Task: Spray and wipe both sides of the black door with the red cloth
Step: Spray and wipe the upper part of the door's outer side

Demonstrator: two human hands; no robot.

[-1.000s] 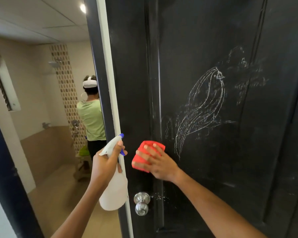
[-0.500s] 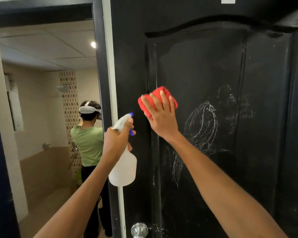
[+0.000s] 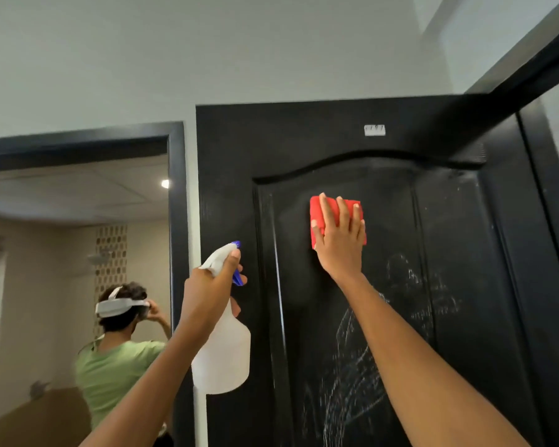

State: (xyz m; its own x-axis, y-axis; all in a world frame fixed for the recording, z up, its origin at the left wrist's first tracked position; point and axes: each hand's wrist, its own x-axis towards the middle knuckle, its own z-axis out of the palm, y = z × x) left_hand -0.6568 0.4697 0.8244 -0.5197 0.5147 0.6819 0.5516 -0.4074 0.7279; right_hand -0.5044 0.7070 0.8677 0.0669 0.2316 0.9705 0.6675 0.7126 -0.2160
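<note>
Fingers [image 3: 342,214] of the right hand [image 3: 339,243] lay straight and spread, pressing the folded red cloth [image 3: 323,209] flat against the black door [image 3: 465,285], at about twelve o'clock from the chalk scribbles [image 3: 355,366]. The left hand [image 3: 210,285] was curled round the neck of the white spray bottle [image 3: 223,359], at nine o'clock from the cloth, forefinger by the blue trigger [image 3: 237,277]. Soft and light, the cloth probably slid best under a flat palm; a pinch would likely bunch it. The bottle looked light plastic, best held at the neck. The door seemed stiff, though hinged, so hard pressure might swing it. A person in green [image 3: 117,366] stood beyond the doorway at eight o'clock.
</note>
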